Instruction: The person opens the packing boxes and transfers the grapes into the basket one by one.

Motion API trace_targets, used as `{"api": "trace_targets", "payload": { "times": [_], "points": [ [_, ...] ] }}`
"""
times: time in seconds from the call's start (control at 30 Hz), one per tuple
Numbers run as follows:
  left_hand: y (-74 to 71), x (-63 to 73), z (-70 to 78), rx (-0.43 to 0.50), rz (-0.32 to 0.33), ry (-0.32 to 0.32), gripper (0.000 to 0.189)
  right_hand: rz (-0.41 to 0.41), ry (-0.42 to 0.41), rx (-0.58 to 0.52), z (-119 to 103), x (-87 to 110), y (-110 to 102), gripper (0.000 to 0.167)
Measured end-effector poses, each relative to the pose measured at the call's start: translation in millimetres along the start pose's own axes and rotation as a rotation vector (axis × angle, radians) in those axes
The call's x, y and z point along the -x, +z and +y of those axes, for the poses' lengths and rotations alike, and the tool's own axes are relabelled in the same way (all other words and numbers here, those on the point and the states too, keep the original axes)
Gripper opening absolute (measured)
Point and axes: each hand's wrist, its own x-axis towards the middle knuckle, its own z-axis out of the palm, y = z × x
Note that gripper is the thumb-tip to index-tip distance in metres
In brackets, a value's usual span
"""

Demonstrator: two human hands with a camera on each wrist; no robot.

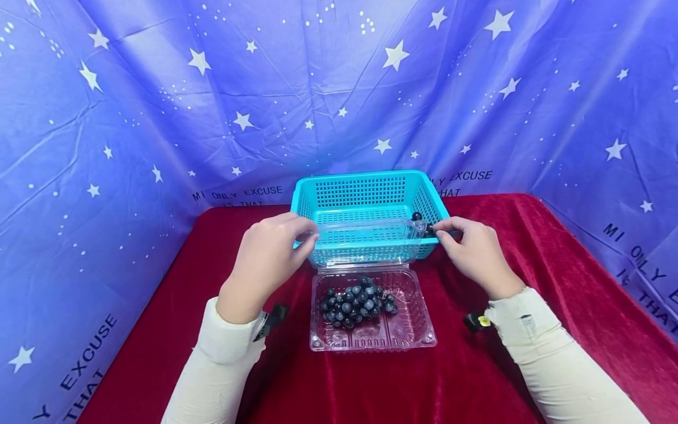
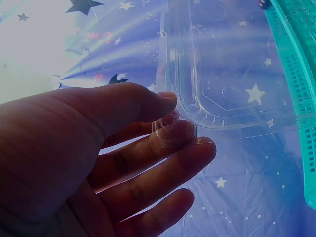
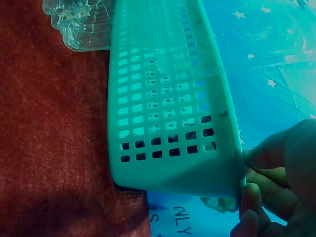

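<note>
In the head view, a clear plastic clamshell box (image 1: 424, 330) lies with its hinged lid (image 1: 365, 256) raised against the near side of a turquoise basket (image 1: 360, 174). A bunch of dark grapes (image 1: 357, 303) sits in the box's base. My left hand (image 1: 262, 250) pinches the tab at the lid's left corner; in the left wrist view, the thumb and first fingers meet on it. My right hand (image 1: 474, 250) grips the basket's rim at its near right corner with thumb and fingertips. Several loose dark grapes (image 1: 416, 216) lie inside the basket beside that hand.
A red velvet cloth (image 1: 529, 341) covers the table. Behind it hangs a blue curtain (image 1: 339, 88) printed with stars, close to the basket's far side. Dark wrist cameras (image 1: 272, 321) are strapped at both sleeves.
</note>
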Motion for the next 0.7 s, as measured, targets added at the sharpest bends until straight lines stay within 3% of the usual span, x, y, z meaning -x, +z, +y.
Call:
{"api": "trace_targets", "payload": {
  "times": [0.7],
  "points": [
    [-1.0, -0.4, 0.7, 0.000, -0.006, -0.002, 0.009, 0.006, -0.034, -0.011, -6.2, 1.1, -3.2, 0.014]
  ]
}}
